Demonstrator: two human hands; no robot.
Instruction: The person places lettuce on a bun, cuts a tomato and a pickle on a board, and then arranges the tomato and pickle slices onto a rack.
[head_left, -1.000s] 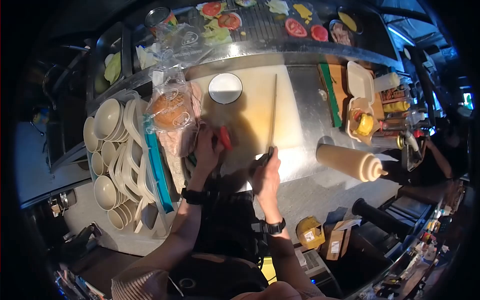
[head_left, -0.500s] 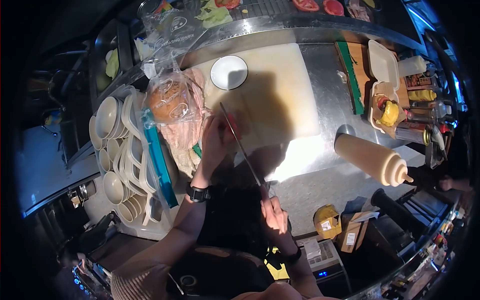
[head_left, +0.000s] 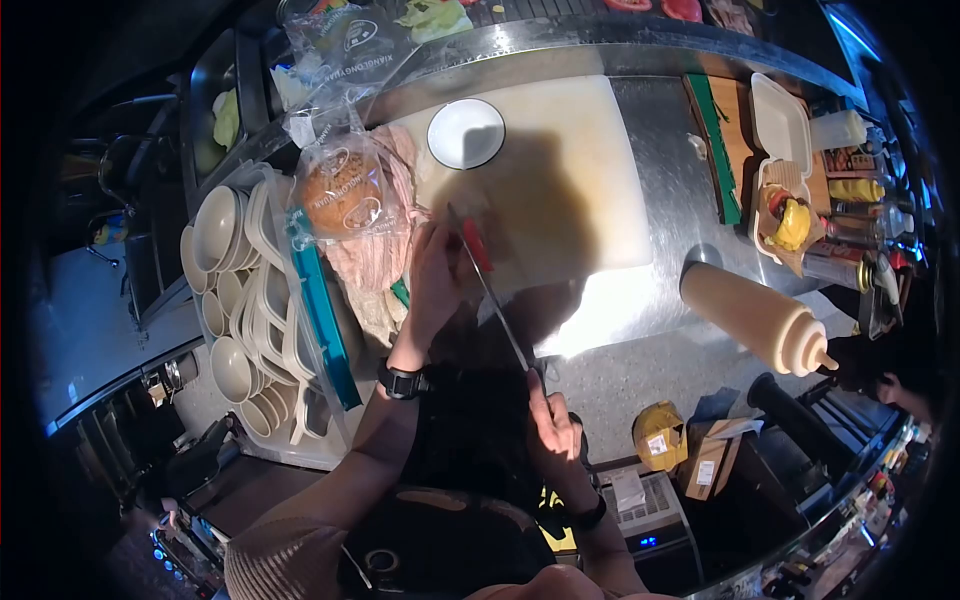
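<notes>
My left hand (head_left: 436, 280) is closed, its curled fingers pressed on a red piece of food (head_left: 474, 242) at the near left part of the white cutting board (head_left: 605, 170). In my right hand (head_left: 555, 425) is the handle of a long knife (head_left: 496, 302). Its thin blade slants up and left across the red piece, close to my left fingertips. Shadow hides the exact kind of food. A small white bowl (head_left: 456, 130) stands at the far left of the board. Beside my left hand lies a pinkish cloth (head_left: 375, 262) with a plastic-bagged bun (head_left: 342, 190) on it.
At left, a clear bin holds stacked beige bowls (head_left: 222, 228). A large sauce bottle (head_left: 750, 318) lies at right, near an open takeaway box (head_left: 780, 110) with a burger (head_left: 790, 222). Another person's hand (head_left: 890, 387) shows at far right. Lettuce (head_left: 437, 18) lies at the back.
The view has shifted slightly. More of the red piece now shows on the right side of the blade. Both hands keep their grip.
</notes>
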